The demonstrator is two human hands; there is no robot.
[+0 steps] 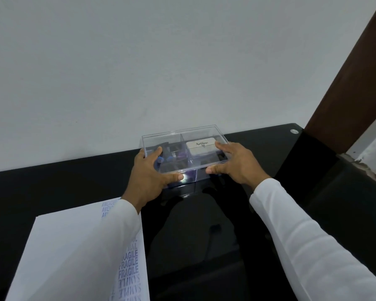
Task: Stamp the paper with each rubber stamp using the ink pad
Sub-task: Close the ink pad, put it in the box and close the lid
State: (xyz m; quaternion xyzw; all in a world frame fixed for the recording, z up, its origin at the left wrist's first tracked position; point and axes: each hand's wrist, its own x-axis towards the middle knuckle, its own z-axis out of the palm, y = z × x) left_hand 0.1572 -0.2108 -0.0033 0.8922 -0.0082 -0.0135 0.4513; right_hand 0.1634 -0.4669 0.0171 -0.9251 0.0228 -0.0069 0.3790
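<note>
Head view: a clear, hard-plastic rectangular box (183, 146) with a flat lid rests on a glossy black tabletop (313, 192), near the pale matte wall (161, 61). Left hand (149, 172) grips the box's left end, thumb on the front wall, fingers curled over the lid edge. Right hand (234, 162) grips the right end likewise, thumb at the front edge, fingers spread on the lid. Inside, a pale rectangular ink pad (201, 147) marked "Artline" lies in the right compartment; dark and blue rubber stamps (169, 158) lie in the left. A white paper sheet (59, 253), bearing purple stamped words along its right edge, lies flat at front left under the left white sleeve (100, 246).
</note>
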